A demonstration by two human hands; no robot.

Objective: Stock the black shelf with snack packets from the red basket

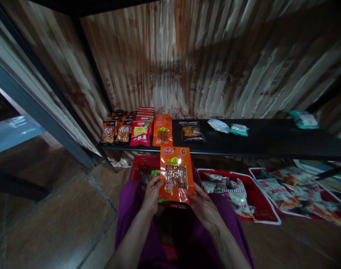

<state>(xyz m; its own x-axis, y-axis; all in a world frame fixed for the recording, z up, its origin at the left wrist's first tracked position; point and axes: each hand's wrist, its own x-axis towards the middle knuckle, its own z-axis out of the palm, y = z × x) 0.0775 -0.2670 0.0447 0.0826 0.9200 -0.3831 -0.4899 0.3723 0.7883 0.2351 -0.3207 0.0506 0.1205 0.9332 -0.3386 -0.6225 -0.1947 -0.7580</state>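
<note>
Between my two hands an orange snack packet (176, 175) with a clear window showing brown sticks is held upright, facing me. My left hand (153, 192) grips its lower left edge, and my right hand (201, 201) pinches the lower right corner. Behind the packet, a red basket (137, 164) sits between my knees with a few packets in it, partly hidden. On the black shelf (260, 144) just beyond stand matching orange packets (162, 130), with pink-red packets (141, 130) to their left and a dark packet (191, 131) to their right.
Black-and-orange snack bags (116, 129) fill the shelf's left end. White and green packets (229, 127) lie farther right, and a green packet (304, 119) is near the right end. Two more red baskets (264, 209) of packets stand on the floor at right. A metal post (61, 123) rises at left.
</note>
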